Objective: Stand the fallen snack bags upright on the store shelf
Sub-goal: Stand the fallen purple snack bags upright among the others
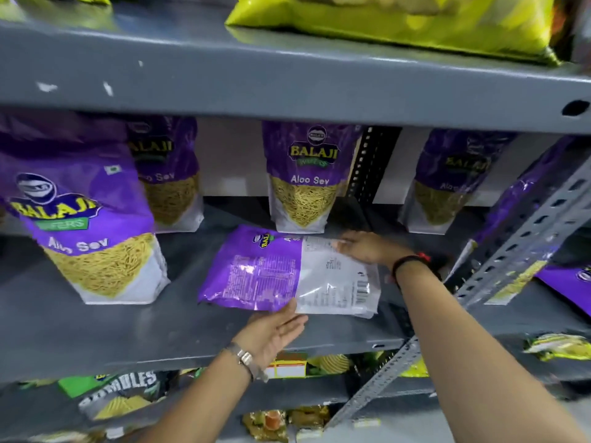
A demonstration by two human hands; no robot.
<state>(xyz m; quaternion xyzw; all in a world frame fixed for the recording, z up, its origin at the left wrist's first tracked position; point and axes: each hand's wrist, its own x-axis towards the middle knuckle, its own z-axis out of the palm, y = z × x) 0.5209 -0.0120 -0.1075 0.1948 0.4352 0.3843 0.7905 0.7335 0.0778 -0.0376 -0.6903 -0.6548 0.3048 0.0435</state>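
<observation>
Grey shelf (96, 330) | fallen bag (287, 273) flat mid-shelf | left hand (275, 330) open at near edge | right hand (367, 247) flat on far edge

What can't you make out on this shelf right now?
- Fallen bag, head view: its front faces down, and the back print is too blurred to read.
- Left hand: fingertips hidden at the bag's edge.
- Right hand: motion blur, grip unclear.
- Rightmost bag: hidden behind the slotted upright.

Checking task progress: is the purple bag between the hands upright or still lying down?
Lying down. The purple bag lies flat, printed back up; left hand at its near edge, right hand on its far edge.
</observation>
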